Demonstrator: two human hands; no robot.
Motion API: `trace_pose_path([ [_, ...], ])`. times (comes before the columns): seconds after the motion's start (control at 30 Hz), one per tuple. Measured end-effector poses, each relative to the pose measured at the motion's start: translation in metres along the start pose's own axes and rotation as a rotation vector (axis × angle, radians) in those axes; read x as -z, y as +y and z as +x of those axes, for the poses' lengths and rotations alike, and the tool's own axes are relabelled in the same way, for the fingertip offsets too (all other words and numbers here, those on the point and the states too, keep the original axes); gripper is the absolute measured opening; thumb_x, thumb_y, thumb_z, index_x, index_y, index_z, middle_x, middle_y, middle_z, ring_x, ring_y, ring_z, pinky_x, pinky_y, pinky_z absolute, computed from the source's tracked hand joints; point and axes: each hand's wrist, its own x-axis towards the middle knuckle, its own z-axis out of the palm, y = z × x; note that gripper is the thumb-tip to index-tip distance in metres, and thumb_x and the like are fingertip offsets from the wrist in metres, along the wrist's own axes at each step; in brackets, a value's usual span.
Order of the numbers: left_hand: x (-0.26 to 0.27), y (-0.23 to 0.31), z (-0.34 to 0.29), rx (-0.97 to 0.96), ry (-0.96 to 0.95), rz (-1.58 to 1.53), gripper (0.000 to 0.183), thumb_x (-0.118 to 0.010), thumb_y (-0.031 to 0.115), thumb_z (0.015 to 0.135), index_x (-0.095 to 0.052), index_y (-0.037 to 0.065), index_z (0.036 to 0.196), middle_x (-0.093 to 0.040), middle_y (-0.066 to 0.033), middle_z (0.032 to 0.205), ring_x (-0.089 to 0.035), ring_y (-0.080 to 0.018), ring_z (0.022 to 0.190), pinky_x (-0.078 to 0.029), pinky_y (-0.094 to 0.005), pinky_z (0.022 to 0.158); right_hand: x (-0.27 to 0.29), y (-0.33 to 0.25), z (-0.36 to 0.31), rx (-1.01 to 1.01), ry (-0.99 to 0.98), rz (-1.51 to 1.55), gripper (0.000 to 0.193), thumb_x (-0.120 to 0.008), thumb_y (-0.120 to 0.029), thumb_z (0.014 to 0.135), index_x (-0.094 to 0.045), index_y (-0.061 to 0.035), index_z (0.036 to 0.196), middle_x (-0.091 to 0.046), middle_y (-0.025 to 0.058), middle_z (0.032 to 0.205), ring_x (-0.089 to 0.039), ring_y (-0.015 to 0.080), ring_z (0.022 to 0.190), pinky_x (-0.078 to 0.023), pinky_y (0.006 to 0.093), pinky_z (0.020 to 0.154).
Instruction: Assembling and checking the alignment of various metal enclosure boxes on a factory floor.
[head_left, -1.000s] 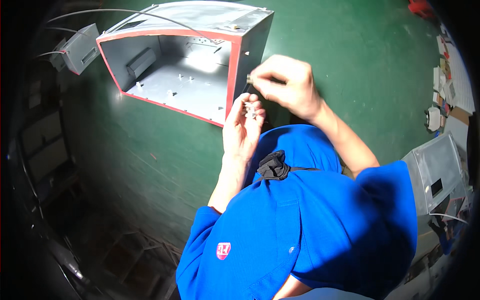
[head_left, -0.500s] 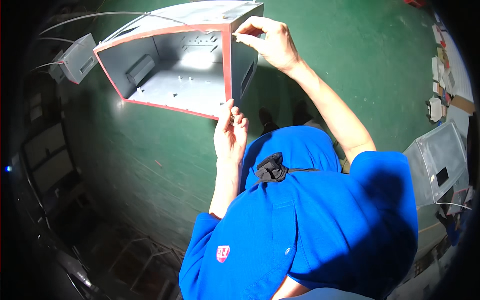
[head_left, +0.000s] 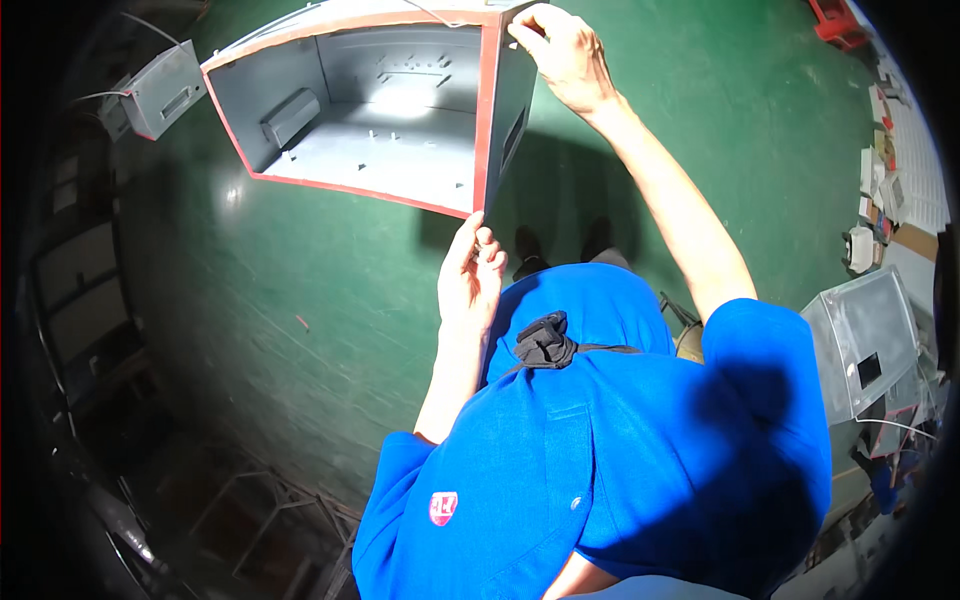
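"Grey metal box (head_left: 340,140), right ahead of the person, over the green floor (head_left: 300,260). What are the hands doing?"

"Left hand (head_left: 472,275), nearest, is half-curled, a fingertip at the box's lower right corner; no telling what's in the palm. Right hand (head_left: 570,60) is pinched almost closed by the upper end of the side panel (head_left: 515,90); can't tell if it's got anything."

"Tips?"

"Probably best if the left braces that corner while the right pinches lightly and stays square to the panel, no forcing."

"Counts?"

"Two hands, one box between them, at least three pale pegs (head_left: 394,136) inside, one pale grey case (head_left: 840,335) off right, at least one smaller case (head_left: 160,95) off left."
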Motion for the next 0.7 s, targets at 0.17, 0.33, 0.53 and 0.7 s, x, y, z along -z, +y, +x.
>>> trace_pose_path([
  [0.17, 0.007, -0.006, -0.009, 0.008, -0.020, 0.056, 0.027, -0.052, 0.014, 0.092, -0.053, -0.001, 0.115, -0.058, -0.0056, 0.084, -0.050, -0.0121, 0.069, -0.042, -0.0241, 0.061, -0.009, 0.000, 0.005, 0.066, 0.033, -0.049, 0.017, -0.054, -0.015, 0.085, -0.062, -0.0003, 0.083, -0.063, 0.0150, 0.077, -0.062, 0.0274, 0.074, -0.048, 0.0368, 0.065],
  [0.33, 0.005, -0.022, -0.013, 0.029, -0.097, 0.264, 0.035, -0.047, 0.012, 0.094, -0.047, -0.005, 0.125, -0.057, -0.0154, 0.111, -0.058, -0.0216, 0.099, -0.049, -0.0297, 0.084, 0.001, 0.005, -0.006, -0.093, 0.063, -0.057, 0.022, -0.064, -0.026, 0.078, -0.063, -0.0040, 0.081, -0.063, 0.0123, 0.083, -0.062, 0.0276, 0.079, -0.049, 0.0376, 0.072],
  [0.53, 0.014, -0.039, -0.008, 0.131, -0.171, 0.353, 0.042, -0.042, 0.000, 0.093, -0.032, -0.007, 0.134, -0.042, -0.0245, 0.131, -0.043, -0.0306, 0.124, -0.040, -0.0353, 0.105, 0.031, -0.041, -0.089, 0.088, -0.129, 0.016, 0.023, -0.064, -0.028, 0.069, -0.063, -0.0054, 0.068, -0.063, 0.0109, 0.073, -0.060, 0.0303, 0.075, -0.046, 0.0409, 0.070],
  [0.7, 0.065, -0.042, 0.042, 0.363, -0.411, 0.355, 0.030, -0.050, 0.012, 0.093, -0.050, -0.004, 0.118, -0.057, -0.0122, 0.114, -0.057, -0.0161, 0.103, -0.049, -0.0267, 0.089, 0.048, -0.057, -0.178, 0.089, -0.515, -0.002, 0.025, -0.067, -0.031, 0.065, -0.059, -0.0072, 0.067, -0.058, 0.0049, 0.068, -0.055, 0.0235, 0.073, -0.039, 0.0389, 0.067],
])
